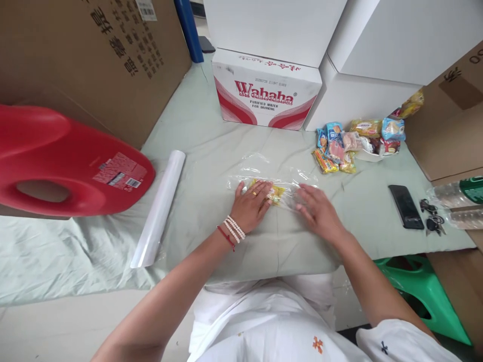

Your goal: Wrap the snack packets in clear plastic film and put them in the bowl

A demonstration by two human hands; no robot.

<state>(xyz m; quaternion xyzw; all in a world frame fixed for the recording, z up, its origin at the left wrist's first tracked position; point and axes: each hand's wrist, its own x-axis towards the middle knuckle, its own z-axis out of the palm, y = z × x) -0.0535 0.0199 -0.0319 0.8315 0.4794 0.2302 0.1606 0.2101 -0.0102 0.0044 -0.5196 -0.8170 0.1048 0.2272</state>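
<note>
A yellow snack packet lies wrapped in a sheet of clear plastic film on the pale green cloth. My left hand lies flat on the packet's left end, fingers stretched out, a ring on one finger and bead bracelets at the wrist. My right hand lies flat on the film just right of the packet, fingers spread. Neither hand grips anything.
A roll of clear film lies to the left, beside a red plastic jug. A Wahaha water carton stands behind. Several snack packets sit at the right, with a black phone, keys and bottles.
</note>
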